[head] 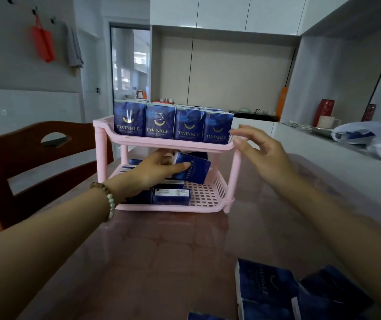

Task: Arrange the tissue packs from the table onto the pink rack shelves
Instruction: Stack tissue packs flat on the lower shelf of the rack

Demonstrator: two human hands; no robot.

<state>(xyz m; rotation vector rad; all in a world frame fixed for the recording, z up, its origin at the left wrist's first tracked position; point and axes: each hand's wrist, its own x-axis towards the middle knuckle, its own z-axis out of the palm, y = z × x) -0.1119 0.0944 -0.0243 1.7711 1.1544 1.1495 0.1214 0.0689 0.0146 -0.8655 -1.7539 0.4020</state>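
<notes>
A pink two-tier rack (170,143) stands on the table ahead of me. Several dark blue Twinkle tissue packs (173,123) stand upright in a row on its top shelf. My left hand (159,166) reaches into the lower shelf and grips one blue tissue pack (194,168), tilted above other packs lying flat (171,196) there. My right hand (257,147) hovers with fingers spread by the top shelf's right corner, fingertips near the rim and the rightmost pack. More blue packs (284,294) lie on the table at the bottom right.
A brown wooden chair (35,162) stands at the table's left side. A white counter (346,158) on the right carries plastic bags (374,137), a white mug and red containers. The pinkish tabletop (162,250) stretches between me and the rack.
</notes>
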